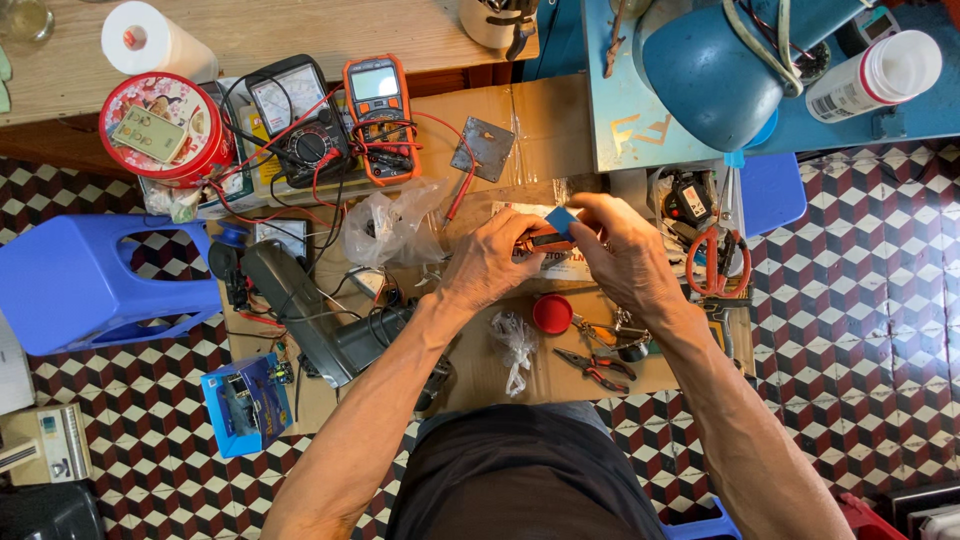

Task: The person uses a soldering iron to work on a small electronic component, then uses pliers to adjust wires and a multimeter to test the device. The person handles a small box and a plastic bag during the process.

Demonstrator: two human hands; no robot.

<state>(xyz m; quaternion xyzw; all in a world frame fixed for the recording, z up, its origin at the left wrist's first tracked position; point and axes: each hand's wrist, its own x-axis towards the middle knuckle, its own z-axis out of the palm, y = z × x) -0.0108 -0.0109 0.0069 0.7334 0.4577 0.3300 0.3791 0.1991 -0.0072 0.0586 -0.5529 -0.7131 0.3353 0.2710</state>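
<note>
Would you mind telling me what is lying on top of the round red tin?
A small greenish rectangular device lies flat on the red tin, covering the middle of its flowered lid. Red and black leads run beside the tin. Its contents cannot be seen.

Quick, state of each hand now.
Left hand: closed on an orange tool.
Right hand: pinching a small blue piece.

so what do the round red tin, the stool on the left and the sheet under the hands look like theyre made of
Round red tin: probably painted metal, with a glossy printed lid and rolled rim. Blue stool: moulded plastic, smooth with a dull sheen. Sheet under the left hand and right hand: brown cardboard, matte with creases.
</note>
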